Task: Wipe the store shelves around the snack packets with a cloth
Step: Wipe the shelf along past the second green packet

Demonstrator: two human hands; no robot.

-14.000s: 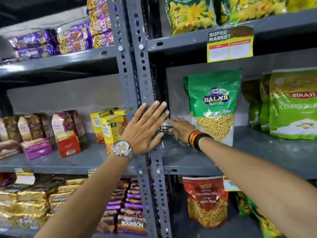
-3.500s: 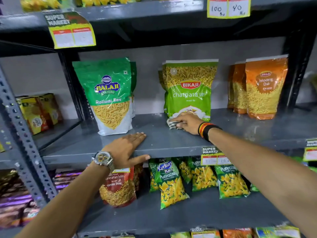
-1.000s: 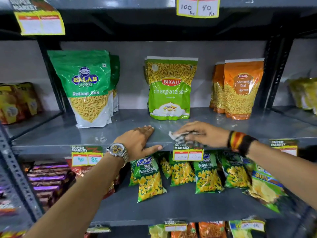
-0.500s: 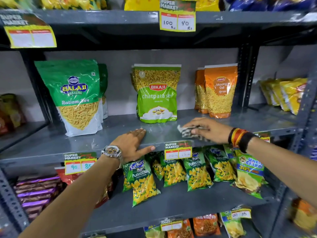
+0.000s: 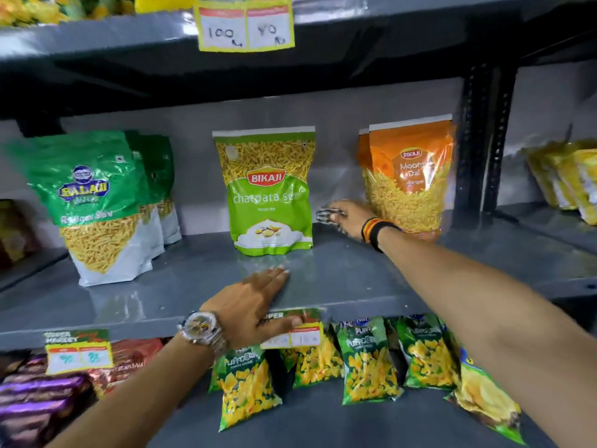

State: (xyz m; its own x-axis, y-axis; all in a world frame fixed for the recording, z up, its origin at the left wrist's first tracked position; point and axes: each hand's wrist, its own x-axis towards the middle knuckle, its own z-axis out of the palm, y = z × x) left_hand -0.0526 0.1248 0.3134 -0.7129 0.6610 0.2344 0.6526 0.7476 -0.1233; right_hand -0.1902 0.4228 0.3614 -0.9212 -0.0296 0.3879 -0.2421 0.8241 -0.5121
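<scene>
My right hand (image 5: 347,216) presses a checked grey cloth (image 5: 324,215) at the back of the grey metal shelf (image 5: 339,273), in the gap between the green Bikaji packet (image 5: 268,192) and the orange Moong Dal packets (image 5: 408,176). The cloth pokes out past my fingertips, near the back wall. My left hand (image 5: 255,305), with a watch on its wrist, lies flat and open on the shelf's front edge, thumb over a price label (image 5: 292,334). Green Balaji packets (image 5: 93,202) stand at the left.
A black slotted upright (image 5: 484,140) bounds the bay on the right, with yellow packets (image 5: 563,176) beyond it. Puffcorn bags (image 5: 368,360) lie on the shelf below. The shelf above (image 5: 129,37) carries a yellow price tag (image 5: 245,27).
My right hand has slid the cloth from the shelf's front part back toward the wall, between the green and orange packets. The view has moved closer. My left hand stays on the front edge.
</scene>
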